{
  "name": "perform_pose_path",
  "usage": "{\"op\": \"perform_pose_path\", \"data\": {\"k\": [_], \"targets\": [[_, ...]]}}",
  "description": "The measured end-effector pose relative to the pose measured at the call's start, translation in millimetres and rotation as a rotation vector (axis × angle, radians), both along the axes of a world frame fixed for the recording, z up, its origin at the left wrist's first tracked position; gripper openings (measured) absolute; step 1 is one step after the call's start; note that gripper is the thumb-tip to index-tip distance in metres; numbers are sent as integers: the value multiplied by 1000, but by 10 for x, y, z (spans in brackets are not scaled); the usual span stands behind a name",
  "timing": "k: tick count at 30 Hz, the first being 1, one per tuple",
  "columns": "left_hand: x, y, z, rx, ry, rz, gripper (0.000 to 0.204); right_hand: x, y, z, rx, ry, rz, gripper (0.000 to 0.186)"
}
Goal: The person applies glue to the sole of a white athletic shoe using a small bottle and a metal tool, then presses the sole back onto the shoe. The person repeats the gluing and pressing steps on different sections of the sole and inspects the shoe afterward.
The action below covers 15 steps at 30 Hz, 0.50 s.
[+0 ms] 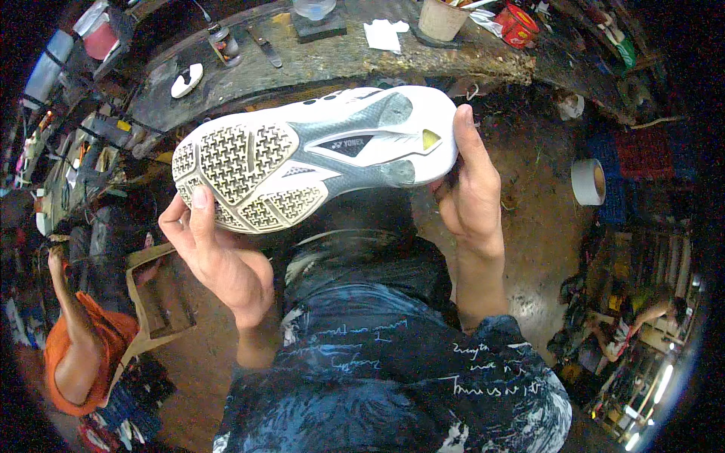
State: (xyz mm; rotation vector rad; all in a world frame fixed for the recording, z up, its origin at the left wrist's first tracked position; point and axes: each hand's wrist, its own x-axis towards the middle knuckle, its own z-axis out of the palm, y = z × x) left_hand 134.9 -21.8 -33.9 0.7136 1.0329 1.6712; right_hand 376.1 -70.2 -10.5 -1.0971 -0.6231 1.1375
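Between my two hands a white sports shoe (355,151) is held up on its side, its sole turned toward me. The sole has cream tread blocks at the toe, a grey-blue midsection and a small yellow triangle near the heel. My left hand (215,257) grips the toe end, the thumb on the tread and the other fingers partly hidden behind. At the heel, my right hand (472,181) has its thumb against the back edge and its fingers curled behind the shoe.
Beyond the shoe runs a worn workbench (302,79) with a knife (264,49), a white ring-shaped piece (187,81), a small bottle (224,45), a beige pot (442,19) and a red tin (517,26). A tape roll (587,182) is at right. A person in orange (87,347) is at left, another person (634,321) at right.
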Motion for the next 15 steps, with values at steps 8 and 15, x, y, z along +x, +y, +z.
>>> {"op": "perform_pose_path", "data": {"k": [8,15], "targets": [[13,22,-73,50,9,18,32,-90,25,-53,111,-78,-44,75],[-49,29,-8,-33,-306,-388,80,-269,106,-21,357,-4,-182,102]]}}
